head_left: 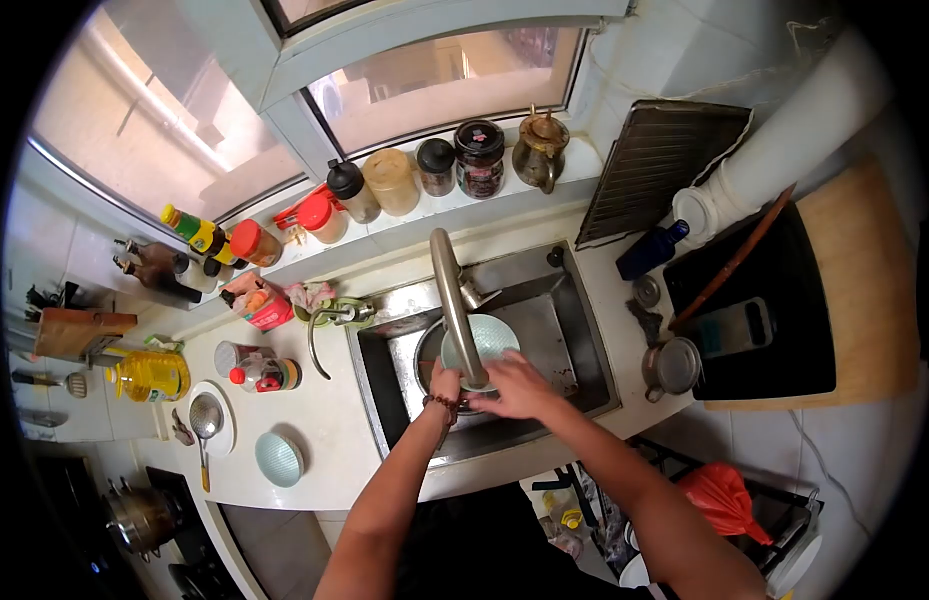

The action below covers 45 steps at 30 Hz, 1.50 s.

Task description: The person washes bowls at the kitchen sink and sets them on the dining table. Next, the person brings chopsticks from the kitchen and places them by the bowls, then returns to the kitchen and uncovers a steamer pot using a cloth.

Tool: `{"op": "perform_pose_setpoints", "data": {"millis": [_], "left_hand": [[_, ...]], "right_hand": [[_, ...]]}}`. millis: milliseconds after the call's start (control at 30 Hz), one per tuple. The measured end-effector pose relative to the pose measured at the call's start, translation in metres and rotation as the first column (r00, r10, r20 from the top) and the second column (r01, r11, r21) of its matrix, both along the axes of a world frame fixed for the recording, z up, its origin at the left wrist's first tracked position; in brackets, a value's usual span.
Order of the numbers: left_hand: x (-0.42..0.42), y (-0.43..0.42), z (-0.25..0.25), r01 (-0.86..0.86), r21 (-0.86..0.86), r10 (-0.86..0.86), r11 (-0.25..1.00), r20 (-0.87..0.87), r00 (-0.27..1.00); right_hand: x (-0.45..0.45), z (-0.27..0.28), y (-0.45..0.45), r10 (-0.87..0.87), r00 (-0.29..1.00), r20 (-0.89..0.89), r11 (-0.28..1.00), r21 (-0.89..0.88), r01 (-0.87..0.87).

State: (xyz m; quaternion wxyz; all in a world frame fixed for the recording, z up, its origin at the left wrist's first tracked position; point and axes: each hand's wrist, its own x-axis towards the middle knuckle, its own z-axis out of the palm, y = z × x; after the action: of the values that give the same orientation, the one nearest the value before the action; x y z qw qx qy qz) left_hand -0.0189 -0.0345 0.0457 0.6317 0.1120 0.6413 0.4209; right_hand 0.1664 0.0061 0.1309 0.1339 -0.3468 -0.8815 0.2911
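A pale green bowl is held over the sink, beneath the curved metal faucet. My left hand, with a beaded bracelet at the wrist, grips the bowl's near left edge. At its near right edge, my right hand has its fingers bent around the rim. The faucet hides part of the bowl and some of the fingertips. Under the bowl a round metal pan shows in part in the sink. A second pale green bowl rests on the counter to the left.
Left on the counter are a white plate with a skimmer, a red-capped bottle and a thin curved tap. Jars line the windowsill. Right of the sink stand a metal canister, a blue bottle and a rack.
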Motion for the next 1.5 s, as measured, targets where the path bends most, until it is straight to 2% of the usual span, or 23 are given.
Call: {"op": "perform_pose_setpoints", "data": {"millis": [133,167,200,233,267,300,367,433,467,533,633,667,767,833,867,967,1000,1067,1167,1200,1233,1367,1500], "left_hand": [[0.011,0.021,-0.031,0.441,0.078,-0.353,0.894,-0.484,0.801],[0.022,0.033,-0.022,0.489,-0.073,-0.43,0.869,-0.6,0.675],[0.035,0.046,0.003,0.511,-0.233,-0.516,0.828,-0.675,0.528],[0.042,0.05,0.02,0.651,-0.181,-0.499,0.737,-0.796,0.343],[0.05,0.053,0.037,0.756,-0.157,-0.402,0.635,-0.904,0.15],[0.06,0.06,0.061,0.689,-0.059,-0.355,0.723,-0.886,0.297],[0.051,0.074,0.071,0.774,0.035,-0.376,0.632,-0.86,0.346],[0.034,0.074,0.063,0.834,0.134,-0.398,0.535,-0.831,0.389],[0.022,0.072,0.037,0.704,0.275,-0.409,0.655,-0.654,0.636],[-0.013,0.066,-0.064,0.328,0.408,-0.267,0.852,-0.199,0.943],[-0.045,0.03,-0.079,0.022,0.096,-0.031,0.995,0.094,0.995],[-0.016,0.027,0.052,-0.102,-0.134,0.114,0.986,0.093,0.989],[-0.027,-0.004,0.05,-0.254,-0.047,0.251,0.966,0.4,0.882],[-0.033,-0.017,0.034,-0.459,-0.06,0.434,0.886,0.454,0.778],[-0.037,-0.024,0.025,-0.529,-0.062,0.496,0.846,0.455,0.74],[-0.037,-0.024,0.052,-0.664,-0.079,0.643,0.744,0.355,0.679],[-0.039,-0.024,0.043,-0.703,-0.068,0.698,0.708,0.216,0.683],[-0.042,-0.017,0.042,-0.743,0.007,0.741,0.67,-0.081,0.667],[-0.038,-0.008,0.052,-0.389,0.204,0.437,0.898,-0.508,0.742],[-0.029,-0.004,0.041,-0.192,0.256,0.32,0.947,-0.776,0.544],[-0.013,0.003,0.084,-0.059,0.137,0.146,0.989,-0.804,0.577],[0.021,0.002,0.039,0.648,0.238,-0.121,0.723,-0.881,0.458],[0.039,0.001,0.07,0.824,0.218,-0.181,0.523,-0.916,0.357]], "right_hand": [[0.008,-0.035,-0.013,-0.07,0.997,-0.025,0.978,-0.196,0.064],[0.008,-0.043,-0.015,-0.183,0.982,-0.054,0.926,-0.344,0.154],[0.008,-0.049,-0.02,-0.304,0.928,-0.216,0.942,-0.213,0.259],[0.011,-0.064,-0.02,-0.313,0.926,-0.209,0.938,-0.219,0.267],[0.014,-0.087,-0.018,-0.383,0.874,-0.299,0.851,-0.481,0.209],[0.018,-0.102,-0.02,-0.471,0.806,-0.358,0.706,-0.701,0.102],[0.018,-0.103,-0.015,-0.49,0.784,-0.382,0.675,-0.736,0.063],[0.007,-0.079,-0.014,-0.805,0.458,-0.377,0.358,-0.924,-0.131],[0.007,-0.065,-0.009,-0.853,0.381,-0.357,0.239,-0.916,-0.323],[-0.001,-0.047,0.003,-0.872,0.358,-0.334,0.179,-0.899,-0.4],[-0.022,-0.047,0.018,-0.87,0.358,-0.34,0.141,-0.867,-0.478],[-0.031,-0.056,0.024,-0.849,0.421,-0.32,0.076,-0.862,-0.501],[-0.059,-0.049,0.044,-0.804,0.548,-0.23,-0.053,-0.891,-0.451],[-0.078,-0.034,0.049,-0.73,0.683,0.002,-0.08,-0.993,-0.083],[-0.092,-0.053,0.048,-0.692,0.722,-0.003,0.193,-0.965,0.18],[-0.117,-0.164,0.044,-0.558,0.827,-0.071,0.541,-0.787,0.297],[-0.125,-0.127,0.031,-0.668,0.72,-0.187,0.473,-0.854,0.217],[-0.135,-0.086,0.01,-0.651,0.74,-0.17,0.596,-0.718,0.359],[-0.121,-0.091,-0.012,-0.743,0.63,-0.226,0.553,-0.737,0.389],[-0.103,-0.103,-0.013,-0.842,0.533,-0.078,0.161,-0.981,0.11],[-0.088,-0.096,-0.013,-0.862,0.493,0.12,-0.26,-0.939,-0.226],[-0.044,-0.061,-0.007,-0.91,0.398,0.115,-0.188,-0.971,-0.15],[-0.008,-0.073,-0.004,-0.896,0.411,0.167,-0.224,-0.97,-0.095]]}}
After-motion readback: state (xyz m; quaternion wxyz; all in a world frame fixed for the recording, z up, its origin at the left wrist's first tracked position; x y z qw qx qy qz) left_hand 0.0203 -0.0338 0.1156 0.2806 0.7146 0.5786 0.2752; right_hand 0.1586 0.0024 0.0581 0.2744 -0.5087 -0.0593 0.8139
